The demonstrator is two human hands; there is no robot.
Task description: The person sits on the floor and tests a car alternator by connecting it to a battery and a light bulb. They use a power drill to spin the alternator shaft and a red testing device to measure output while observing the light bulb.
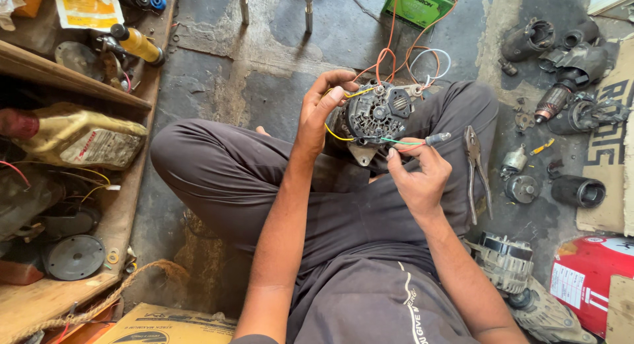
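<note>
From the head camera, we look down on a person seated cross-legged on a cracked concrete floor, working an alternator propped on the lap between the knees. Our left hand is clamped over the alternator's left side, fingers curled across its top edge, steadying it with the black rear cover facing up. Our right hand is closed in a pinch on a thin green wire, which runs from the housing's lower edge out to a small dark probe tip just beyond the thumb. A yellow wire loops along the left side of the unit, and orange wires rise from the terminals at its top toward a green battery standing on the floor ahead.

We judge the work to be midway: the leads at the top terminals look joined to the battery side, while the green wire is in hand and not yet seen fixed anywhere.

A pair of pliers rests on the right thigh, untouched. Starter parts are scattered on the floor to the right, a second alternator lies by the right elbow, and a grimy oil jug sits on a wooden shelf to the left.
</note>
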